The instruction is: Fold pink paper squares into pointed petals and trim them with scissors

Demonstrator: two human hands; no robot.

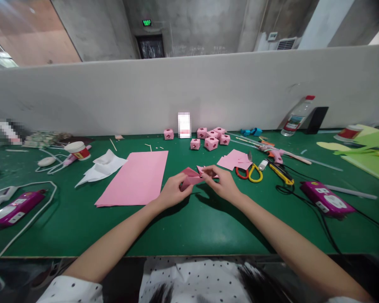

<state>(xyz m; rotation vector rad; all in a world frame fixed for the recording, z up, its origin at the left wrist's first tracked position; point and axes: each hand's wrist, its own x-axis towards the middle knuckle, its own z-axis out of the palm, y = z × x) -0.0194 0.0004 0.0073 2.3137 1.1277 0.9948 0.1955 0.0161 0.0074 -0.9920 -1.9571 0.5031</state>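
A folded pink paper piece [193,176] is held between both hands just above the green table [189,227]. My left hand [173,191] pinches its left side with closed fingers. My right hand [221,183] grips its right end, fingers pressed on the paper. A large pink sheet [135,177] lies flat to the left of my hands. A stack of small pink squares [235,160] lies to the right. Several finished pink paper cubes [210,138] stand at the back of the table.
Scissors with red and yellow handles [249,172], a yellow utility knife [281,173] and a pink glue gun [272,154] lie right of my hands. Purple power strips sit at right [327,198] and left [14,208]. Crumpled white paper [102,166], a water bottle [296,116], a grey partition [189,97] behind.
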